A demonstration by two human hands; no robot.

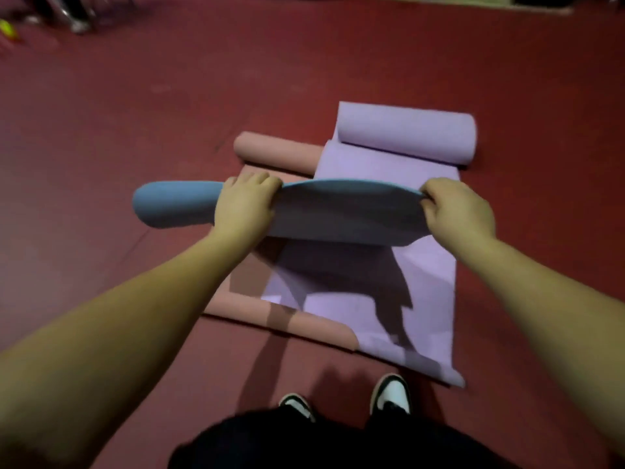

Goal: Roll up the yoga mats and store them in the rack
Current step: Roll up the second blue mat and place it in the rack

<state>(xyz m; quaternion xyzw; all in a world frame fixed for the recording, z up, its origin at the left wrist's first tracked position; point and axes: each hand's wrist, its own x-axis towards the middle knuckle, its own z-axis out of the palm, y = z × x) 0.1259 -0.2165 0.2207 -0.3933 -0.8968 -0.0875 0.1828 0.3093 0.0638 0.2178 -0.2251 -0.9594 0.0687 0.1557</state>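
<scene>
Hands grip a rolled blue mat [176,206]: left hand [243,208] wraps its middle, right hand [456,211] pinches its loose flap. Purple mat [389,164] partly hides a pink mat [277,152]; blurred objects at the top left corner are unreadable

Floor [304,62]: dark red, smooth, fills nearly the whole view.
Far left corner: blurred metal legs [76,15].
Far edge: pale strip [439,0].
Light: dim.
</scene>
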